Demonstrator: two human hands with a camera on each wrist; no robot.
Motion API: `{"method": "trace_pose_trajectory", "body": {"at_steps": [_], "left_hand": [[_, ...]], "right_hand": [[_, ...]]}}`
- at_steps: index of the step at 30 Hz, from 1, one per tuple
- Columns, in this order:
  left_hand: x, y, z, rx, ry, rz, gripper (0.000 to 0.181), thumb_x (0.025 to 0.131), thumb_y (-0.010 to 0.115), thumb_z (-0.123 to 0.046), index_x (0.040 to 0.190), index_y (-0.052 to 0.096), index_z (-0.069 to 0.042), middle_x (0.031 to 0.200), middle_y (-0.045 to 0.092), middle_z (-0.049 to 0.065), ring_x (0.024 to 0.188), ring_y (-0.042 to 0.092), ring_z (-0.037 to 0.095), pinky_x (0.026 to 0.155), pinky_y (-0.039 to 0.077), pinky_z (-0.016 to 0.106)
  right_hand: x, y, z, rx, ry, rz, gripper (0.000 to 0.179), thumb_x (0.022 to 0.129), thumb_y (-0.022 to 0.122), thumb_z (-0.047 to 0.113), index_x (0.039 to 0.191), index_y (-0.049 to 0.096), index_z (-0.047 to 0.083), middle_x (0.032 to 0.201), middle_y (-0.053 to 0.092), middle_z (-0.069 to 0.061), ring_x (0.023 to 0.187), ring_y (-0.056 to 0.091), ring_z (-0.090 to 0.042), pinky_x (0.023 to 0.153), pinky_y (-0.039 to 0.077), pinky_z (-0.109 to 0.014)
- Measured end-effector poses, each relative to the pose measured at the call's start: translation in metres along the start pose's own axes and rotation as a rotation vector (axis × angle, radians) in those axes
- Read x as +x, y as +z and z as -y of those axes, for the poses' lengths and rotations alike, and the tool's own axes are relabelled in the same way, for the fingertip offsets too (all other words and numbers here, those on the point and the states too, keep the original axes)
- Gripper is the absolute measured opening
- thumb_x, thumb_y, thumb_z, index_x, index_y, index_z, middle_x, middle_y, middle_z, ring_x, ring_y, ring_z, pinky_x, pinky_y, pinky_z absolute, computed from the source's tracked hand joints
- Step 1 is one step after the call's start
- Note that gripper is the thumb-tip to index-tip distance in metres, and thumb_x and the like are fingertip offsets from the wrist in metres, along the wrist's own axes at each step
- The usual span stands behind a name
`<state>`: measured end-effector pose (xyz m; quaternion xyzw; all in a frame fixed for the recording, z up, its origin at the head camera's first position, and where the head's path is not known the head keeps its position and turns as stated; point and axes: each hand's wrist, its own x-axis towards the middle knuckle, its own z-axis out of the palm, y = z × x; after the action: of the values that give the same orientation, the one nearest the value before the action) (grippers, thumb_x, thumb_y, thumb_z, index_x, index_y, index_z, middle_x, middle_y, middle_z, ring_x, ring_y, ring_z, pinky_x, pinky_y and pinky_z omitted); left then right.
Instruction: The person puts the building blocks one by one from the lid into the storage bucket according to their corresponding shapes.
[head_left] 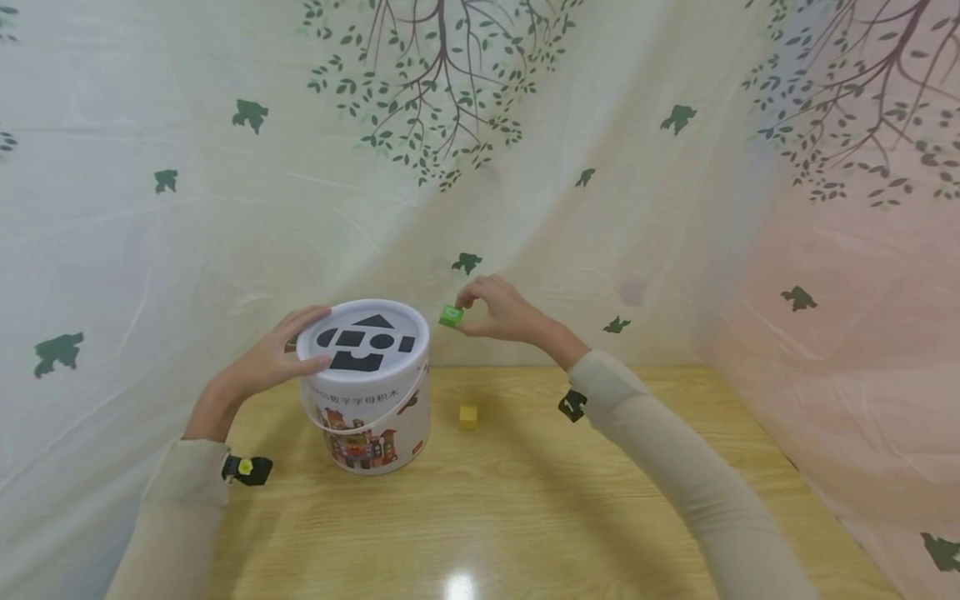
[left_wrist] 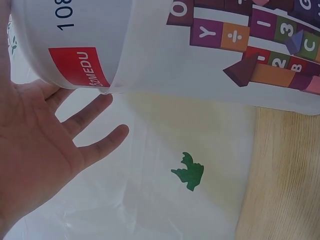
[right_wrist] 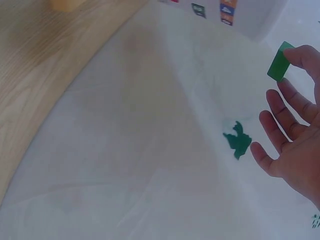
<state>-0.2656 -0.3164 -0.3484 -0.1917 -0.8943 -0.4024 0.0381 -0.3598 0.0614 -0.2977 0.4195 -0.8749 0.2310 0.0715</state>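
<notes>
A white bucket (head_left: pixel 366 417) with a handle and printed block pictures stands on the table. Its white lid (head_left: pixel 414 323) has dark shaped openings, among them a triangle, a square and a circle. My left hand (head_left: pixel 262 354) rests against the lid's left side, thumb over the rim; in the left wrist view its fingers (left_wrist: pixel 92 112) are spread and mostly straight. Between thumb and index finger my right hand (head_left: pixel 498 310) pinches a small green block (head_left: pixel 451 316), in the air just right of the lid. The other right fingers (right_wrist: pixel 285 117) are spread, apart from the block.
A yellow block (head_left: pixel 468 417) lies on the wooden table (head_left: pixel 525 508), to the right of the bucket. Behind the table hangs a pale curtain (head_left: pixel 337 217) printed with branches and green leaf-like shapes. The table's right edge meets a pinkish part of it.
</notes>
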Motion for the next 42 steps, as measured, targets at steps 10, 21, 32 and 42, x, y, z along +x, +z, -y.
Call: {"method": "trace_pose_trajectory", "body": {"at_steps": [10,21,32,42], "left_hand": [[0.0,-0.001,0.0,-0.008,-0.017,0.024,0.083,0.095,0.071,-0.026,0.162,0.025,-0.013,0.168,0.016,0.021,0.149,0.023,0.049,0.115,0.03,0.072],[0.0,-0.003,0.0,-0.012,-0.017,0.033,0.082,0.095,0.07,-0.025,0.163,0.025,-0.014,0.167,0.017,0.022,0.148,0.024,0.048,0.114,0.032,0.072],[0.0,-0.005,-0.001,-0.005,-0.018,0.049,0.082,0.095,0.07,-0.027,0.162,0.026,-0.011,0.166,0.018,0.023,0.148,0.024,0.048,0.113,0.034,0.072],[-0.001,-0.005,0.0,-0.014,-0.021,0.048,0.081,0.096,0.069,-0.029,0.163,0.025,-0.014,0.167,0.017,0.022,0.149,0.023,0.048,0.114,0.032,0.072]], "right_hand": [[0.024,-0.003,0.026,0.02,-0.022,0.0,0.032,0.089,0.075,0.025,0.114,0.07,0.006,0.116,0.067,-0.012,0.111,0.055,-0.024,0.101,0.047,-0.041],[0.046,0.004,0.06,0.032,-0.059,0.022,0.032,0.089,0.077,0.023,0.115,0.07,0.005,0.115,0.067,-0.011,0.113,0.057,-0.024,0.102,0.047,-0.035],[0.06,0.023,0.082,-0.003,-0.07,0.074,0.036,0.09,0.076,0.027,0.118,0.069,0.006,0.117,0.068,-0.01,0.115,0.059,-0.025,0.104,0.046,-0.035],[0.069,0.041,0.092,-0.043,-0.026,0.115,0.039,0.092,0.075,0.03,0.123,0.067,0.008,0.12,0.066,-0.007,0.118,0.056,-0.026,0.102,0.046,-0.034]]}}
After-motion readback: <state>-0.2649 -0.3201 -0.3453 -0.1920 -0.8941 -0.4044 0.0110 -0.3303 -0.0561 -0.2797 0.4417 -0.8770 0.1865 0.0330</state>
